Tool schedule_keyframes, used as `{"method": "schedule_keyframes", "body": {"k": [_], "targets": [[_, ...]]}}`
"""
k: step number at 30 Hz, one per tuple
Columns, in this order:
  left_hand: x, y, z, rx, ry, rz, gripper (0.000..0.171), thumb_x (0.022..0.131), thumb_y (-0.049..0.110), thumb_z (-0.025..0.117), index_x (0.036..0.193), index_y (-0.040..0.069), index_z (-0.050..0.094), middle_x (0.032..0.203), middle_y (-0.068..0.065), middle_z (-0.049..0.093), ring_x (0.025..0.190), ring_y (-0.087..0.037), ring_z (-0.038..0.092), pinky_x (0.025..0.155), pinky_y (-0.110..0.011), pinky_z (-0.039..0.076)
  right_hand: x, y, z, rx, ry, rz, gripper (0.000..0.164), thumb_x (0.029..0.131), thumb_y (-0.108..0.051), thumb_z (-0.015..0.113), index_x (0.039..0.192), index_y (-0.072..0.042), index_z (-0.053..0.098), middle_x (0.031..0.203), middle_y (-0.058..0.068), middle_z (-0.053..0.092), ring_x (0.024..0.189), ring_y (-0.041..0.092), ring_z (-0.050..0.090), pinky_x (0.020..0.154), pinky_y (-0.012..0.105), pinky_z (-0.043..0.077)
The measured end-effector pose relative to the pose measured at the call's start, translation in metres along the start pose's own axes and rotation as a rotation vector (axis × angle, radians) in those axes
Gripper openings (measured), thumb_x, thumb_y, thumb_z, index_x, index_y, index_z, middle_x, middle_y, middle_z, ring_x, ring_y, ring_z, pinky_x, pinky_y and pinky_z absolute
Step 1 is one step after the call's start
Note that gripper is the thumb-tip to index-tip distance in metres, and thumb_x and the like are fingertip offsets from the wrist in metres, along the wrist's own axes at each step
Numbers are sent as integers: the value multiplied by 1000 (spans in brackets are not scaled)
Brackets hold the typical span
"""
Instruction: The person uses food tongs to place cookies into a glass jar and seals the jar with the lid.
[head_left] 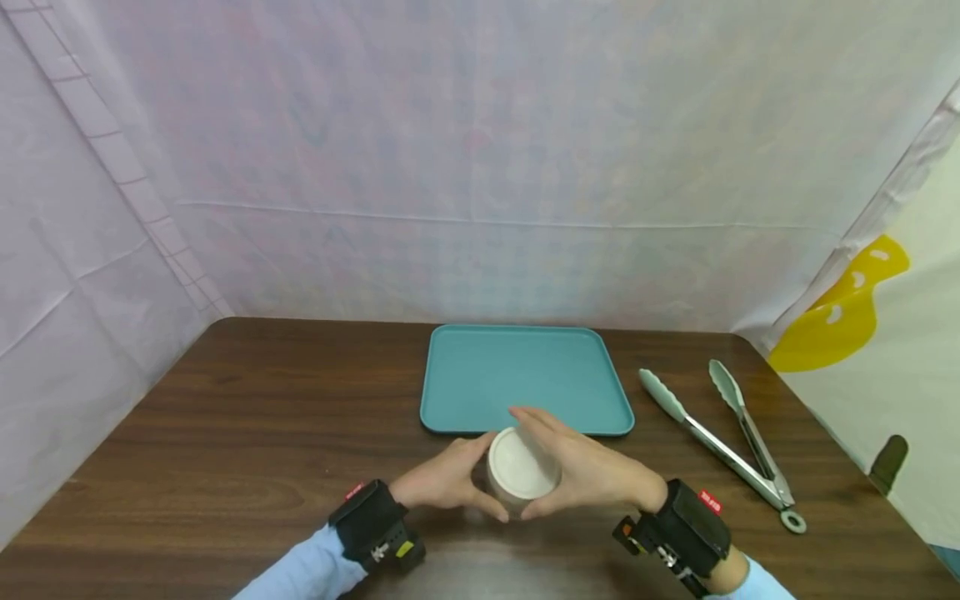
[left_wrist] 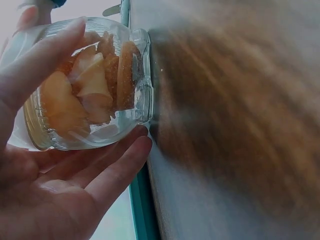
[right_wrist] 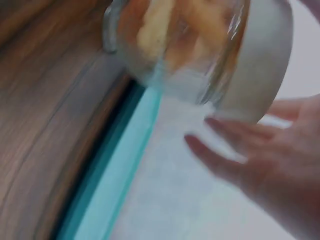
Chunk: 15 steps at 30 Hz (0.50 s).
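A glass jar with a white lid stands upright near the front of the table, its base close to the wooden top. Orange-brown pieces, some paler, show through the glass. My left hand holds the jar's left side, thumb on the near side and fingers round the far side. From the right, my right hand spans the lid, its thumb in front and its fingers reaching over the far edge. In the right wrist view, blurred fingertips show beside the lid.
Just behind the jar lies a teal tray. Metal tongs with pale grey tips rest spread apart on the right of the brown wooden table. White cloth hangs behind, and a yellow shape is at the right edge.
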<state>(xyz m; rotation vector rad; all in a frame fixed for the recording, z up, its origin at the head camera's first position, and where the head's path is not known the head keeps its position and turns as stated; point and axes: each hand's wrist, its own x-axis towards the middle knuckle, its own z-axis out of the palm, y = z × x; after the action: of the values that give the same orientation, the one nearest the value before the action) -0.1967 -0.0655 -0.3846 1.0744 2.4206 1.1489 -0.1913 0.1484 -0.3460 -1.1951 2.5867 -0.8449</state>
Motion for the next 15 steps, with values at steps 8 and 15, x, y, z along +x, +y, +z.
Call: {"method": "schedule_keyframes", "body": {"k": [8,15], "targets": [[-1,1,0,15,1,-3,89,65,26,79,135,4,29,134,-11,42,121,-23,40,102,-33,34,3,14,7,7,22,-100,91,67,-42,75,137,-6,29,126,5,43,105,20,49,80,28,49],[-1,2,-1,22,5,-7,87,65,26,79,134,4,31,133,-11,43,121,-23,41,102,-32,35,1,10,17,-45,161,-54,85,65,-43,76,130,-2,39,116,5,52,96,17,55,73,24,51]]}}
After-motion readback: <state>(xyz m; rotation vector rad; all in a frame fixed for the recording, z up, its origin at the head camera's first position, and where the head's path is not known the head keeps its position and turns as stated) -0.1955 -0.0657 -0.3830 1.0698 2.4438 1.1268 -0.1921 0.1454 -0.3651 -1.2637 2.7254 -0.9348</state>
